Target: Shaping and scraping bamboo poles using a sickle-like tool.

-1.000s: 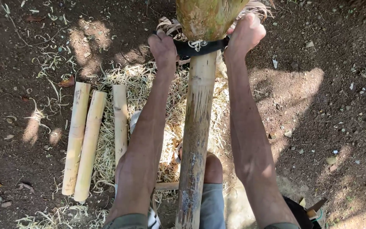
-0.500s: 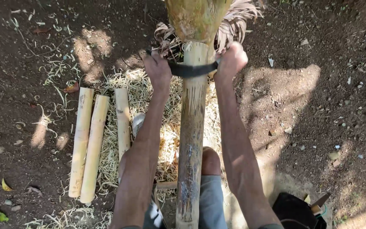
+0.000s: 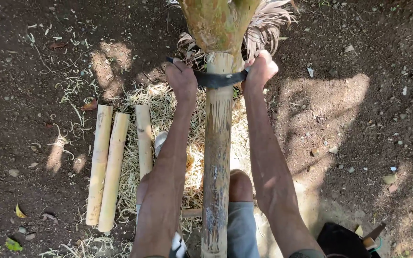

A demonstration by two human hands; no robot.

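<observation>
Head view — both hands, left hand [image 3: 181, 79] and right hand [image 3: 260, 70], grip a dark curved blade [image 3: 218, 79] across the bamboo pole [image 3: 217, 157] — near half scraped pale, three peeled lengths [image 3: 113, 167] beside.

rough wooden pole [image 3: 217, 157], matt dark blade [image 3: 218, 79]

Both bare arms stretch straight forward, nearly parallel, one on each side of the long pale bamboo pole [image 3: 217, 153]. The left hand [image 3: 181, 80] is a closed fist left of the pole, knuckles up. The right hand [image 3: 260, 70] is fisted right of it. A bent knee [image 3: 240, 185] rests against the pole.
</observation>
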